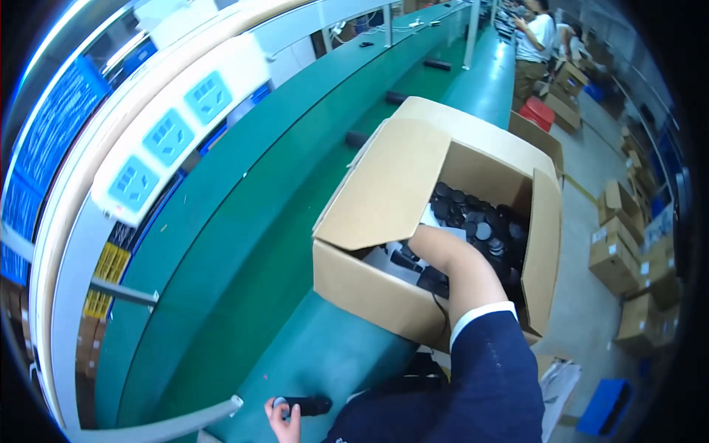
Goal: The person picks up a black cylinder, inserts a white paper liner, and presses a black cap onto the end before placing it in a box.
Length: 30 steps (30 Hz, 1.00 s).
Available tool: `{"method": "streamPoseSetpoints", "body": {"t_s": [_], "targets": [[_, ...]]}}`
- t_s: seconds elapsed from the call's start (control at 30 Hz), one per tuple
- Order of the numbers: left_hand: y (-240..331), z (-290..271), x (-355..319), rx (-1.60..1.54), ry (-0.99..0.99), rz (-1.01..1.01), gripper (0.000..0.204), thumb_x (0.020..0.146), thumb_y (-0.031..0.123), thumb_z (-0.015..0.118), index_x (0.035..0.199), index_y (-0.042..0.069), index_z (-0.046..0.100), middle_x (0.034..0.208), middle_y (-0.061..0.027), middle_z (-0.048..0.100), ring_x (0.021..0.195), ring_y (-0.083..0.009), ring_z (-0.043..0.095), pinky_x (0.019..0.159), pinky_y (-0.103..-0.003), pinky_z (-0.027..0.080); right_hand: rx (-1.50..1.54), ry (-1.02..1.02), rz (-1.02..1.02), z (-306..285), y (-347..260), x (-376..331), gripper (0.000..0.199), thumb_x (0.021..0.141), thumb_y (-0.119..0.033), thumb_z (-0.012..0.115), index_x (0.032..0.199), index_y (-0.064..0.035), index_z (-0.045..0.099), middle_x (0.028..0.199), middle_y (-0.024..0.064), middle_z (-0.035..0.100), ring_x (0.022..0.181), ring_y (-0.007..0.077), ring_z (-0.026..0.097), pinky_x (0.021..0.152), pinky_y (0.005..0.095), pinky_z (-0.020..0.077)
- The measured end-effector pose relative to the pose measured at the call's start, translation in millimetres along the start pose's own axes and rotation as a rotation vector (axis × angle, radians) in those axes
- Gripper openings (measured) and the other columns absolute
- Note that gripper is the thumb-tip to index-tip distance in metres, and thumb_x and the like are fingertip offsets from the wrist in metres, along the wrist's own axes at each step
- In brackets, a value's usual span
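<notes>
At the lower edge, my left hand (283, 422) is closed, thumb and fingers pinching the pale end of a black cylinder (310, 405) just over the green bench top. My right forearm (465, 273) reaches down into an open cardboard box (384, 295). A flap (395, 184) of that box covers my right hand, so its fingers are hidden. Many black round caps or discs (484, 230) fill the box's right part. Near my right wrist lie black pieces (405, 260) over something white, with a thin black cord hanging by the box's near wall.
A sunken green channel (288, 221) runs along the bench, with several black cylinders (357, 138) along it. A rail with power sockets (168, 137) curves at the left. Cardboard boxes (617, 255) stand on the floor at right; people (535, 40) stand at the far end.
</notes>
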<state>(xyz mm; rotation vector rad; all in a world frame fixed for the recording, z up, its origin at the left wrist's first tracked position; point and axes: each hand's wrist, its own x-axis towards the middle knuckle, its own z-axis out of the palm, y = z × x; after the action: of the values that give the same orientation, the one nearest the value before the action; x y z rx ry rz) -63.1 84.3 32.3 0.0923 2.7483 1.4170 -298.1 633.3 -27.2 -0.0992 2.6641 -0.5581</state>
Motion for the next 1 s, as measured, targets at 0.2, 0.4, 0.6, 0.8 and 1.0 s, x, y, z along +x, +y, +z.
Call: {"method": "streamPoseSetpoints", "body": {"t_s": [0.2,0.4,0.6,0.8,1.0], "targets": [[32.3,11.8,12.0,-0.061,-0.047,-0.022,0.021,0.072,0.002,0.073,0.081,0.003,0.054,0.110,-0.0126,0.050,0.093,-0.0228,0.051,0.079,-0.031,0.041,0.140,-0.029,0.034,12.3,-21.7,-5.0,0.034,0.078,-0.024,0.071,0.108,-0.0107,0.061,0.091,0.0062,0.065,0.073,0.0208,0.062,0.059,0.0347,0.0521],[33.9,12.0,13.6,-0.003,-0.053,0.004,0.020,0.072,0.003,0.073,0.080,0.003,0.054,0.109,-0.0129,0.050,0.096,-0.0241,0.051,0.082,-0.032,0.042,0.308,-0.029,0.083,26.9,-31.0,-8.6,0.035,0.078,-0.024,0.072,0.109,-0.0114,0.060,0.092,0.0056,0.065,0.073,0.0199,0.062,0.057,0.0341,0.0521],[7.2,6.1,4.2,-0.042,-0.019,0.036,0.021,0.071,0.005,0.074,0.079,0.002,0.055,0.111,-0.0155,0.050,0.098,-0.0278,0.052,0.085,-0.036,0.042,0.741,0.085,0.216,16.6,-29.1,-34.1,0.037,0.078,-0.024,0.072,0.110,-0.0121,0.060,0.093,0.0049,0.064,0.072,0.0191,0.061,0.056,0.0335,0.0522],[3.4,-2.7,-6.3,-0.067,0.013,0.067,0.023,0.072,0.007,0.075,0.070,0.002,0.053,0.110,-0.0180,0.050,0.101,-0.0313,0.052,0.087,-0.037,0.042,1.241,0.279,0.368,-14.6,-34.6,-88.3,0.038,0.078,-0.024,0.073,0.112,-0.0128,0.059,0.093,0.0043,0.064,0.071,0.0182,0.061,0.054,0.0329,0.0522],[-8.7,-7.6,-12.2,-0.052,0.010,0.141,0.026,0.071,0.008,0.076,0.068,0.002,0.051,0.110,-0.0190,0.051,0.098,-0.0322,0.053,0.084,-0.038,0.044,1.426,0.415,0.517,-51.5,-86.0,-189.6,0.036,0.075,-0.009,0.076,0.105,-0.0136,0.057,0.086,0.0026,0.062,0.065,0.0117,0.058,0.046,0.0250,0.0460]]}}
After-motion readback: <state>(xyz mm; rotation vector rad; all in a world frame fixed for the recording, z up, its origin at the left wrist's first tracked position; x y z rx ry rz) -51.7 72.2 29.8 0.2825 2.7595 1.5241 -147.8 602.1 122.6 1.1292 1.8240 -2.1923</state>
